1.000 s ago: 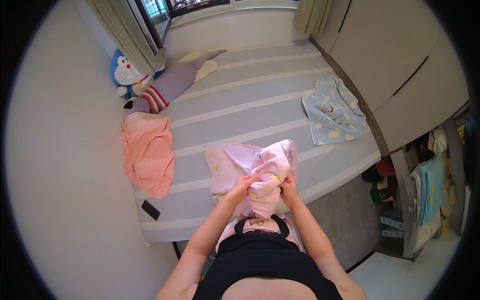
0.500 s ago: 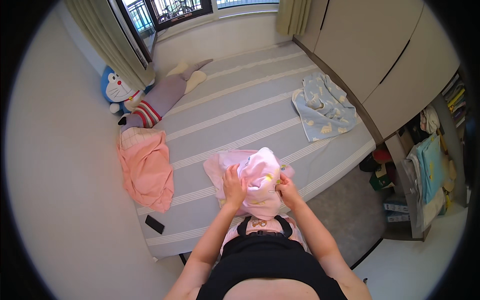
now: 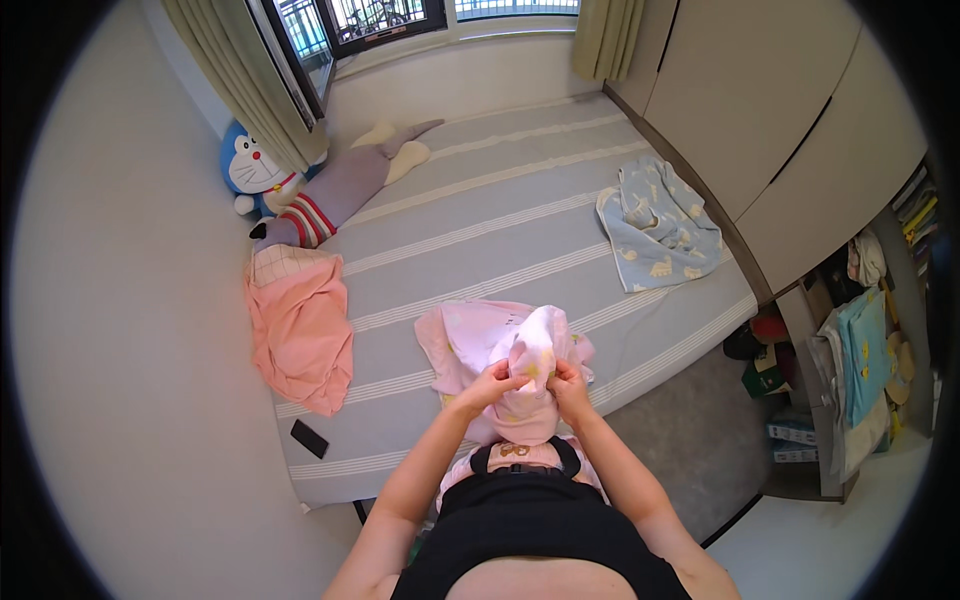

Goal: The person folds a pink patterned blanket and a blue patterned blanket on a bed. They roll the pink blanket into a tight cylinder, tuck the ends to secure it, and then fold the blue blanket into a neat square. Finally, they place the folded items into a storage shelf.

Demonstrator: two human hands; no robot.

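Note:
A soft pink cloth [image 3: 465, 335] with small yellow and blue prints lies bunched at the front edge of the bed. Whether it is a garment or a blanket, I cannot tell. My left hand [image 3: 488, 387] pinches a gathered fold of it from the left, thumb toward the right. Close by on the other side, my right hand [image 3: 570, 390] grips the same raised bunch, its fingertips partly hidden in the fabric. Between both hands the cloth stands up in a crumpled peak, while the rest spreads flat to the left and behind.
The bed [image 3: 480, 240] has a grey striped sheet. On it lie a salmon cloth [image 3: 300, 340], a black phone [image 3: 309, 438], a long plush dog [image 3: 345, 190], a blue plush toy [image 3: 255, 170] and a blue patterned cloth [image 3: 660, 230]. Shelves [image 3: 830, 400] with folded items stand at right.
My left hand has gone from lying spread on the cloth to pinching it, nearer my right hand. The raised bunch has become narrower. The whole view has shifted slightly.

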